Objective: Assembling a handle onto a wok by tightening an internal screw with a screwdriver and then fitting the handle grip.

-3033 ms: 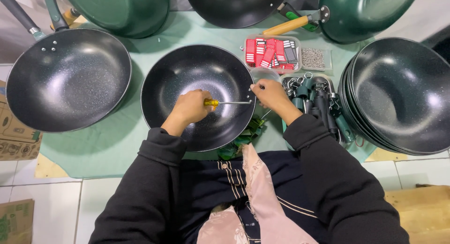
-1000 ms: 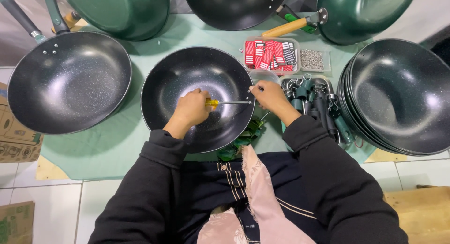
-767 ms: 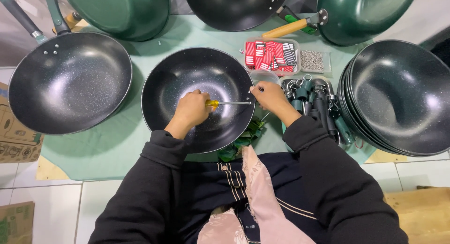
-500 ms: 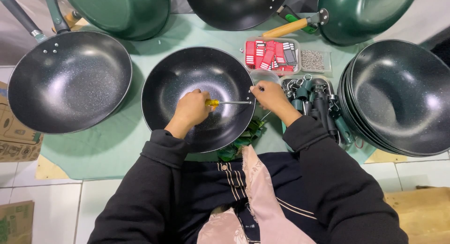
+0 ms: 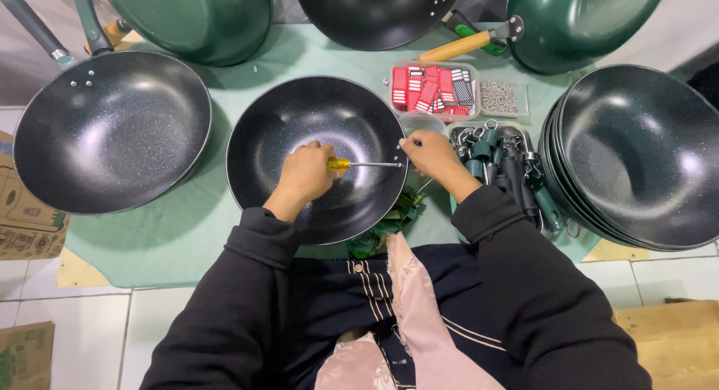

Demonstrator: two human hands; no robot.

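A black speckled wok (image 5: 314,120) without a handle sits in front of me on a green mat. My left hand (image 5: 307,173) is inside the wok, gripping a screwdriver (image 5: 358,164) with a yellow handle. Its shaft points right, toward the wok's right wall. My right hand (image 5: 428,153) pinches at the wok's right rim, just where the screwdriver tip meets it; whatever small part it holds is hidden by the fingers.
A finished wok with a handle (image 5: 112,131) lies at the left. A stack of black woks (image 5: 636,154) stands at the right. Trays hold red tags (image 5: 431,89), small screws (image 5: 500,98) and dark handles (image 5: 505,165). Green woks (image 5: 195,15) line the far edge.
Almost nothing differs; both hands stay at the wok's right rim, with the left hand shifting only slightly on the screwdriver.
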